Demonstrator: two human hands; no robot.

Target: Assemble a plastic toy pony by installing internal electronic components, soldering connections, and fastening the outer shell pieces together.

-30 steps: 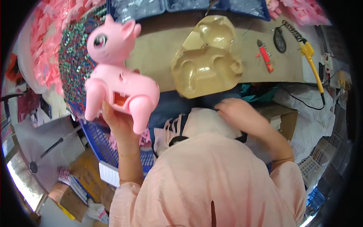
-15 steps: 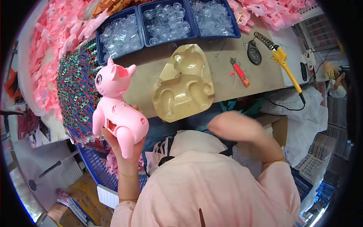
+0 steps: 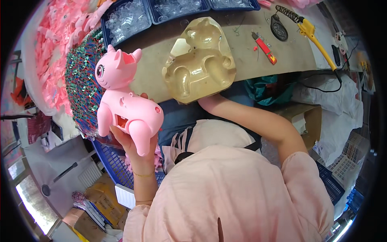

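Note:
My left hand (image 3: 135, 147) is closed round the belly and hind leg of a pink toy unicorn (image 3: 137, 111), held upright at the table's left front edge. The toy has an open slot in its side, a hole in its rump and an opening at the back of its head. My right forearm reaches in under the front edge of a yellowish moulded plastic tray (image 3: 193, 86), which has hollows in an animal's shape and overhangs the table edge. Only the wrist side of my right hand (image 3: 209, 101) shows; its fingers are hidden beneath the tray.
Blue bins (image 3: 179, 10) of clear plastic parts stand at the back. To the left lie a heap of wired circuit boards (image 3: 84, 84) and pink toy parts (image 3: 56, 60). On the right are a red cutter knife (image 3: 265, 50), a black oval dish (image 3: 279, 27) and a yellow-handled soldering iron (image 3: 318, 44).
My right hand has moved left from beside the tray to under its front edge. My left hand still holds the toy unicorn. The whole view has shifted slightly downward.

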